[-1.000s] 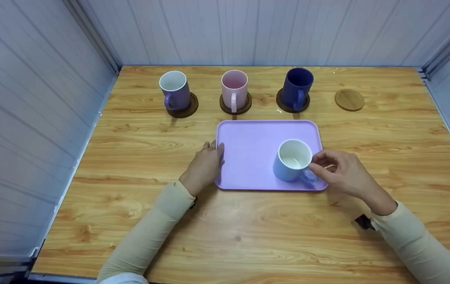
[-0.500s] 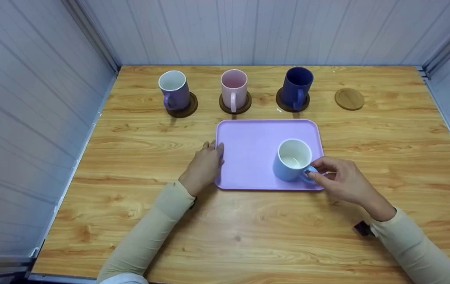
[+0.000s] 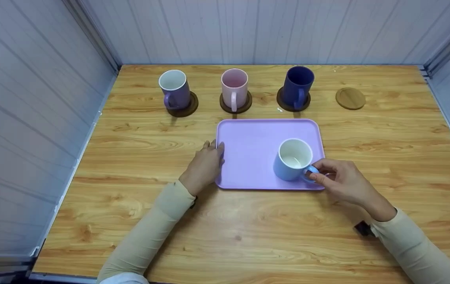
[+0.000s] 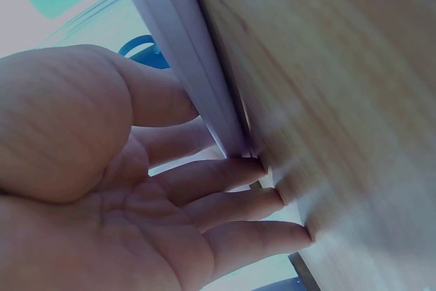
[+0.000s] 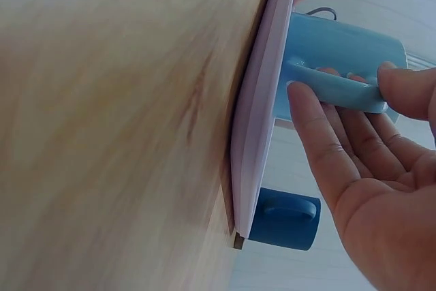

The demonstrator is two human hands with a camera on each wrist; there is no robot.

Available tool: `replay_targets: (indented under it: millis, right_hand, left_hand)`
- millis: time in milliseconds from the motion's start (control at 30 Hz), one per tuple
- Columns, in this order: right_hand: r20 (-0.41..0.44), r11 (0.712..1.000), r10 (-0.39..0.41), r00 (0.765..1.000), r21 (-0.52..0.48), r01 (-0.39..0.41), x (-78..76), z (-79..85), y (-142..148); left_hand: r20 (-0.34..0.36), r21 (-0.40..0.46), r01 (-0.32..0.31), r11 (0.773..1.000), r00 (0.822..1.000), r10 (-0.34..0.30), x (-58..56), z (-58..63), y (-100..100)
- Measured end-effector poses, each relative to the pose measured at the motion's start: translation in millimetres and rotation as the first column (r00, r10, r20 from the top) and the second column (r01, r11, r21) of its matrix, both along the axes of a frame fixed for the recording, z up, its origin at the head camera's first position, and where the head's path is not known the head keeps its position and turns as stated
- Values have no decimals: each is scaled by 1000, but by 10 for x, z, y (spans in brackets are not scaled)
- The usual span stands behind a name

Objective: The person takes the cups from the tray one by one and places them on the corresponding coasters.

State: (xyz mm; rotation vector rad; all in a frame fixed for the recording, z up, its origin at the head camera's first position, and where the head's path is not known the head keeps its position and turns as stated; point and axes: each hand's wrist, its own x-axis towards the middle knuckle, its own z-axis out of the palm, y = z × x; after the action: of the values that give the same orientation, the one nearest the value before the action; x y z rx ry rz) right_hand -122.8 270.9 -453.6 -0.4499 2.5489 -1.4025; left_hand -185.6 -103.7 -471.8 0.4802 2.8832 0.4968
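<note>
A light blue mug [image 3: 287, 169] with a white inside stands upright on the right part of a lilac tray [image 3: 248, 157]. My right hand [image 3: 343, 181] holds its handle [image 5: 334, 88]: in the right wrist view the thumb lies at the handle's upper end and some fingertips pass behind it. At the tray's left edge rests my left hand [image 3: 203, 165], thumb and index finger over the rim. The left wrist view shows its other fingers [image 4: 235, 206] stretched out beside the rim, tips down at the table.
Behind the tray a purple mug [image 3: 178, 96], a pink mug [image 3: 240, 92] and a dark blue mug [image 3: 290, 92] stand on dark round coasters. A lighter wooden coaster [image 3: 350, 98] lies to their right. Panel walls [image 3: 264, 31] border the wooden table [image 3: 225, 236] behind and at the sides.
My right hand has shifted slightly down from beside the mug's rim to its handle and taken hold of it. The left hand, tray and mug have kept their places.
</note>
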Motion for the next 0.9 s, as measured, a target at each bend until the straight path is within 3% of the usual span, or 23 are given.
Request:
replay_targets:
  millis: [467,900]
  right_hand:
    - [-24,999,-4,1000,38,5,0,2,-9]
    - [-68,999,-43,997,-13,42,20,-43,-31]
  left_hand:
    - [7,10,-2,1000,1000,2,8,13,1]
    - [12,0,1,1000,1000,-1,7,1,0]
